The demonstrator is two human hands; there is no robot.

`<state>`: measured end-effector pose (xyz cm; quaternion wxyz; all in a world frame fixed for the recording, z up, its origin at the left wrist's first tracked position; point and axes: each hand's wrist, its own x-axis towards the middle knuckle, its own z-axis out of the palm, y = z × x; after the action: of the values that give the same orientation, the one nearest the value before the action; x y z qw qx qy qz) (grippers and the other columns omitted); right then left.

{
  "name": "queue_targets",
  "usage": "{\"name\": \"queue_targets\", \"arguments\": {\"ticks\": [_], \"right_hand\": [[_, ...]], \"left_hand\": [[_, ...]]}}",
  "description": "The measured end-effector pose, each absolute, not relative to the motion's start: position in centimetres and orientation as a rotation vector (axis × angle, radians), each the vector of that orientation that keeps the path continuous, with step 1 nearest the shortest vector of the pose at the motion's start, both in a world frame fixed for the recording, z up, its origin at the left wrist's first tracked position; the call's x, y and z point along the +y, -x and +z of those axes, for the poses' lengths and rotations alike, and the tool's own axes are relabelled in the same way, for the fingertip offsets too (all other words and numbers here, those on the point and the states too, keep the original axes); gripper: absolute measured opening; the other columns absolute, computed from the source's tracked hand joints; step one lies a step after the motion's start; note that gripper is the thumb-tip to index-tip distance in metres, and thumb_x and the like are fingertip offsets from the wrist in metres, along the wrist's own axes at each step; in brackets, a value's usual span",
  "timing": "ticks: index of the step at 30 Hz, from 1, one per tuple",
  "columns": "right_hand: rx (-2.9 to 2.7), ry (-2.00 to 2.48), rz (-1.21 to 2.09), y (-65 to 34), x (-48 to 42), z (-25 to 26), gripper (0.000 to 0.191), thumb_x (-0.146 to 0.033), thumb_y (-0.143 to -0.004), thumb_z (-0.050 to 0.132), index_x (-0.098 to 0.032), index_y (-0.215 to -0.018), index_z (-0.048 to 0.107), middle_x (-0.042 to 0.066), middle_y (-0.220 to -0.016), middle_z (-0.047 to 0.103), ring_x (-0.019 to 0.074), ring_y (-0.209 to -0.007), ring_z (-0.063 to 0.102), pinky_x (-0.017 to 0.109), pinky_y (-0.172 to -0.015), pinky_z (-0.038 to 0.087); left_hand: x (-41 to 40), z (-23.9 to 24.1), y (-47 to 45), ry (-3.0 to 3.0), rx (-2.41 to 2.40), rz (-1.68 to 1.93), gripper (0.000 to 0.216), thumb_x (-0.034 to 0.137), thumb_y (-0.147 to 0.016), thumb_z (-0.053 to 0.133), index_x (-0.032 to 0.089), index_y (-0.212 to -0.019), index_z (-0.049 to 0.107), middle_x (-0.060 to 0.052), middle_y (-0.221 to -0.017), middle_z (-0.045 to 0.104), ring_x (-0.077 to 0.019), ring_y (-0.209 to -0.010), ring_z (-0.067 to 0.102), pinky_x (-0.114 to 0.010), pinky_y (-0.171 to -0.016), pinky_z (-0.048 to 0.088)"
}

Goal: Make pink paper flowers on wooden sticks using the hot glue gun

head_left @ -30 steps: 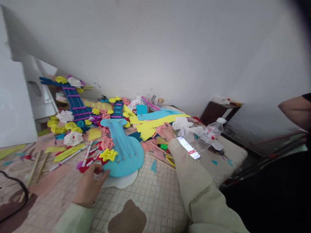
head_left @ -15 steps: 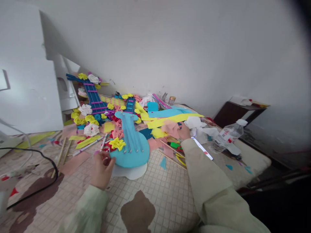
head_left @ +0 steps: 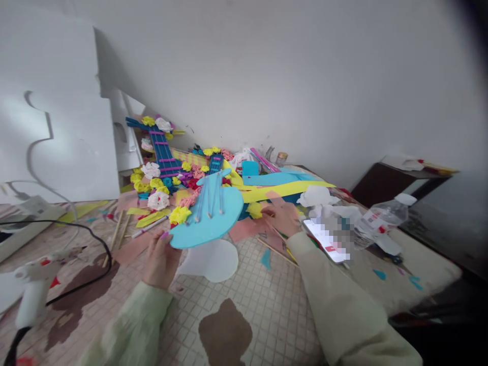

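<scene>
Left hand (head_left: 162, 256) pinches the near edge of a light blue guitar cutout (head_left: 209, 216), fingers closed on it. The cutout's body is tilted up above a white guitar-shaped piece (head_left: 213, 260) lying on the checked covering (head_left: 263, 305). A yellow paper flower (head_left: 179, 214) sits at the cutout's left edge. Right hand (head_left: 282, 216) lies open and flat on pink scraps (head_left: 244, 229), gripping nothing, just beside a phone (head_left: 324, 239). A water bottle (head_left: 381, 216) lies farther right, and a white glue gun (head_left: 32, 287) at far left.
</scene>
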<state>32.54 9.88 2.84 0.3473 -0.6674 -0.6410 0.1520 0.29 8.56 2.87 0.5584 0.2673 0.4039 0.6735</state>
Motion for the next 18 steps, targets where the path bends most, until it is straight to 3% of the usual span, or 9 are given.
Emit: {"name": "queue_targets", "arguments": {"ticks": [4,9,18], "right_hand": [[-1.675,1.587,0.462,-29.9,9.2,4.0,0.017,-0.021,-0.076,0.05,-0.016,-0.083,0.064,0.006,-0.089,0.065,0.0163,-0.083,0.059,0.028,-0.073,0.046],[-1.637,1.493,0.557,-27.4,8.7,5.1,0.021,-0.026,-0.077,0.048,-0.015,-0.085,0.064,0.007,-0.087,0.066,0.0158,-0.08,0.06,0.027,-0.071,0.046],[-1.765,1.512,0.611,-24.6,10.4,4.1,0.024,-0.032,-0.077,0.049,-0.014,-0.084,0.063,0.006,-0.083,0.067,0.0162,-0.074,0.06,0.026,-0.065,0.045]], "left_hand": [[8.8,4.3,1.0,-0.547,0.887,1.606,0.009,0.01,-0.066,0.048,0.019,-0.07,0.048,0.003,-0.068,0.059,-0.0081,-0.059,0.057,-0.018,-0.054,0.05],[9.1,5.6,2.6,-0.507,0.729,1.689,0.017,0.005,-0.07,0.044,0.02,-0.071,0.053,0.006,-0.073,0.064,-0.0059,-0.066,0.061,-0.014,-0.06,0.052],[10.4,5.9,5.1,-0.39,0.558,1.815,0.014,0.004,-0.068,0.051,0.017,-0.072,0.054,0.004,-0.068,0.067,-0.0064,-0.067,0.064,-0.013,-0.064,0.052]]}}
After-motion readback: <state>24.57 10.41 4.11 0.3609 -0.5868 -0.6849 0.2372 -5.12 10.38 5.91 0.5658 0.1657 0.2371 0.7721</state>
